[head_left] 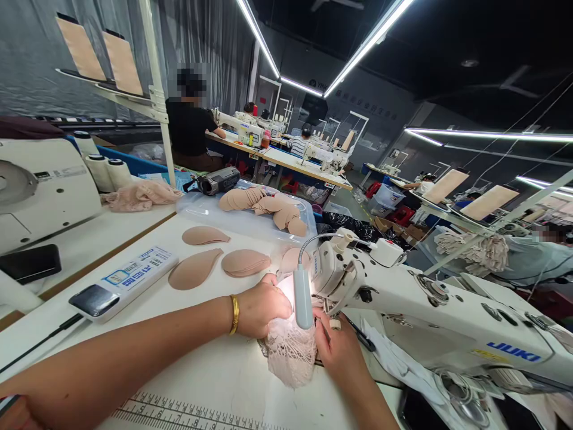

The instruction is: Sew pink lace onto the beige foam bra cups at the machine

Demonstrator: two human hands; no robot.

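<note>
My left hand (263,309), with a gold bangle at the wrist, presses fingers-curled on a piece of pale lace fabric (292,353) at the needle area of a white sewing machine (430,316). From the near side, my right hand (338,349) grips the same lace, fingers closed on its edge. A small grey lamp (303,297) on a gooseneck lights the spot between both hands. Three loose tan bra cup pads (245,263) lie on the white table (179,370) just beyond my left hand.
A clear tray (210,212) holds several more tan pads. A control panel box (128,280) and a black phone (29,263) lie at left. Thread cones (101,170) and pink fabric (141,196) sit behind. A seated person in black (190,128) works farther back.
</note>
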